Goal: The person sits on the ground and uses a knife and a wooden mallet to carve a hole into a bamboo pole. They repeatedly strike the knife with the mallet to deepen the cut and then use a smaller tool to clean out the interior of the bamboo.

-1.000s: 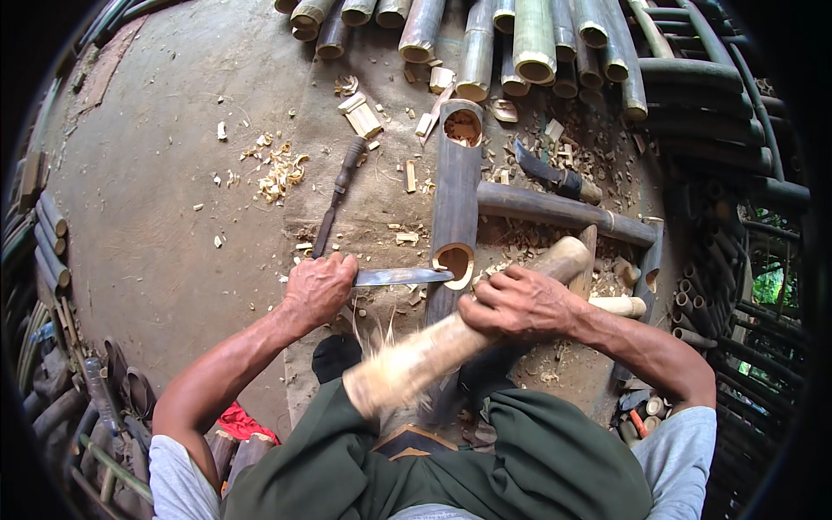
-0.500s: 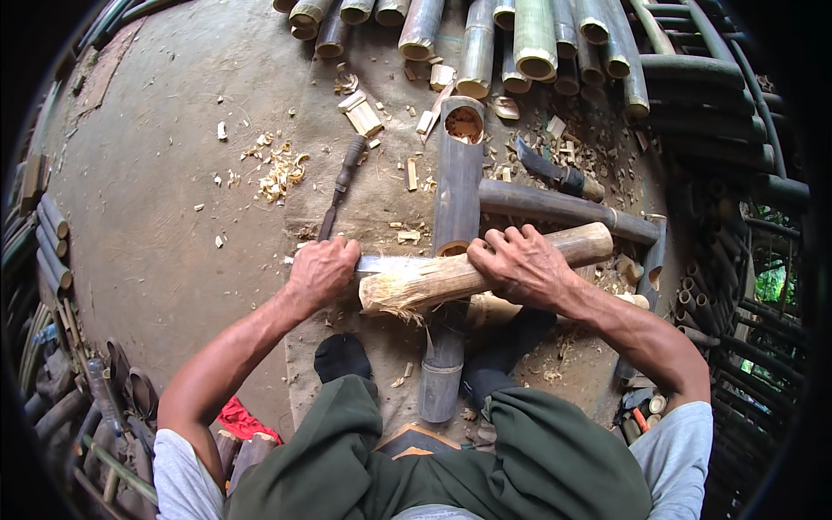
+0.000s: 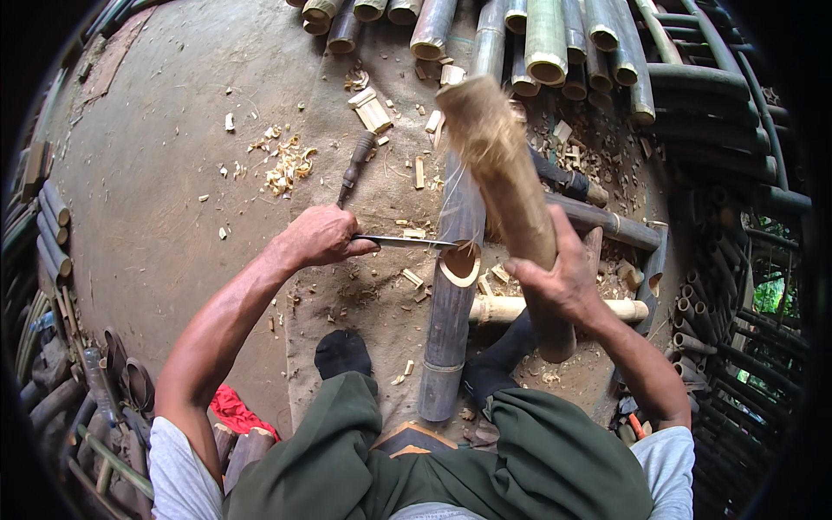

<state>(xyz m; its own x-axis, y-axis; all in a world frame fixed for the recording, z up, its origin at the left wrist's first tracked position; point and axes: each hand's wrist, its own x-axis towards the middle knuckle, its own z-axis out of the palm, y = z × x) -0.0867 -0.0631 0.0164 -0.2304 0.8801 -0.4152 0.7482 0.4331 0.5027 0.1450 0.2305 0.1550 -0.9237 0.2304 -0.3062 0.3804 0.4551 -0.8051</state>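
My left hand (image 3: 325, 236) is closed round the handle end of a knife. The knife's thin blade (image 3: 403, 241) points right, seen edge-on, its tip at the cut opening of a dark bamboo pole (image 3: 445, 334). Tilted up in front of that pole is a thick wooden club (image 3: 511, 191), frayed along one side and blurred near its top. My right hand (image 3: 568, 273) grips the club's lower part, thumb on its left side. The club hides part of the pole's far end. Just beyond my left hand lies a chisel-like tool (image 3: 354, 169) with a turned wooden handle.
Behind the club lie a dark bamboo crosspiece (image 3: 602, 221) and a dark-bladed tool (image 3: 563, 178). A pale bamboo crosspiece (image 3: 598, 310) joins the pole. Cut bamboo tubes (image 3: 546, 43) are stacked at the far side; shavings (image 3: 290, 166) litter the matting. My socked foot (image 3: 342, 354) is left of the pole.
My right hand has swung the club from lying nearly level over the blade to tilted upright. The knife blade has turned from flat to edge-on, and the pole's opening has come into view.
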